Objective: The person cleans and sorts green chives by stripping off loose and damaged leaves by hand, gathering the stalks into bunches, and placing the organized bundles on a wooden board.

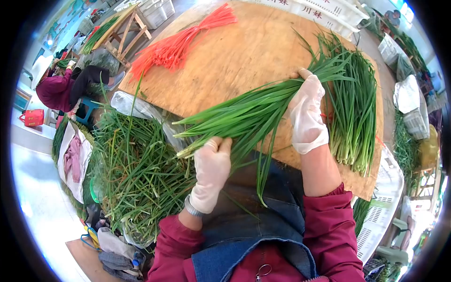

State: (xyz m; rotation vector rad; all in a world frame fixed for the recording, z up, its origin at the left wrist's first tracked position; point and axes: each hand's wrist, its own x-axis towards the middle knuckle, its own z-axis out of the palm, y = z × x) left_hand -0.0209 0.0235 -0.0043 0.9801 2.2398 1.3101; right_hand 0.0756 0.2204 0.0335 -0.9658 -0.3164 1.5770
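Observation:
A bunch of long green leafy stalks (244, 105) is held slantwise over the front of the wooden table (221, 61). My right hand (309, 105), in a pale glove, is wrapped round its upper right part. Near the pale stalk ends at the lower left, my left hand (212, 164), also gloved, has thumb and fingers pinched together at the bunch's lower edge. A few leaves hang down between my hands. Right of my right hand, a larger pile of stalks (354, 108) lies on the table, pale ends toward me.
Red plastic ties (174, 47) lie at the table's back left. A heap of loose leaves (136, 174) stands beside the table at left. White crates (324, 14) are behind it, another crate (383, 202) at right. A person (70, 84) sits at far left.

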